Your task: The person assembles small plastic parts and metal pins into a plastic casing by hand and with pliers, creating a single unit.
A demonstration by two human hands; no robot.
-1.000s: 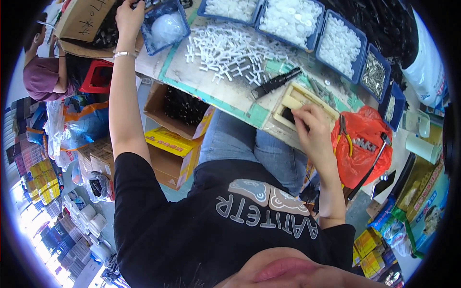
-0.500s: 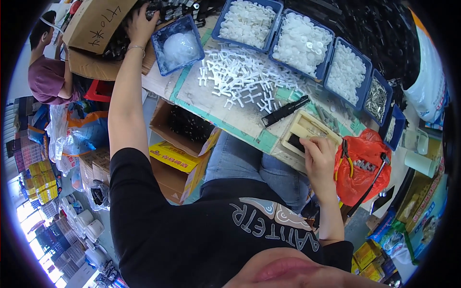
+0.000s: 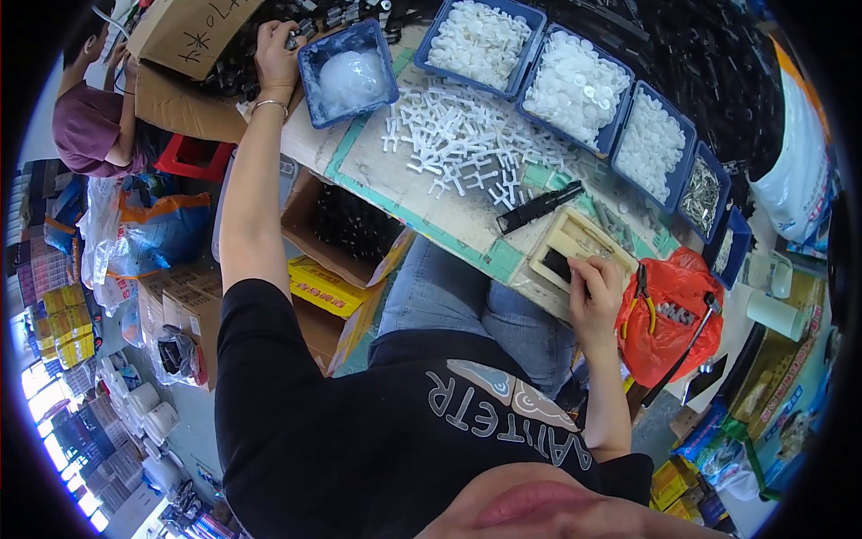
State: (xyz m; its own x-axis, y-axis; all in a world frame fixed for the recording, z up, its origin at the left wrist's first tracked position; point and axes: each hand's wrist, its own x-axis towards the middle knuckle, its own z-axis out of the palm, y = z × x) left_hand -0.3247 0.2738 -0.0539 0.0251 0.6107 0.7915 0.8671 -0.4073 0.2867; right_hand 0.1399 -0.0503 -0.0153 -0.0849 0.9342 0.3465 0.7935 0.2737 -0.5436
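Steadying the right hand (image 3: 597, 301) against the cream fixture (image 3: 564, 241) suits this step, I judge from here; its fingers curl together beside what looks like 1 black piece (image 3: 557, 264) lying in the fixture, though I can't tell whether they grip it; the left hand (image 3: 277, 63) bends its fingers at the dark parts (image 3: 312, 22) beside the blue bin (image 3: 356, 113), its grasp unclear to me; I'd pinch lightly, clear of the bin's rim.
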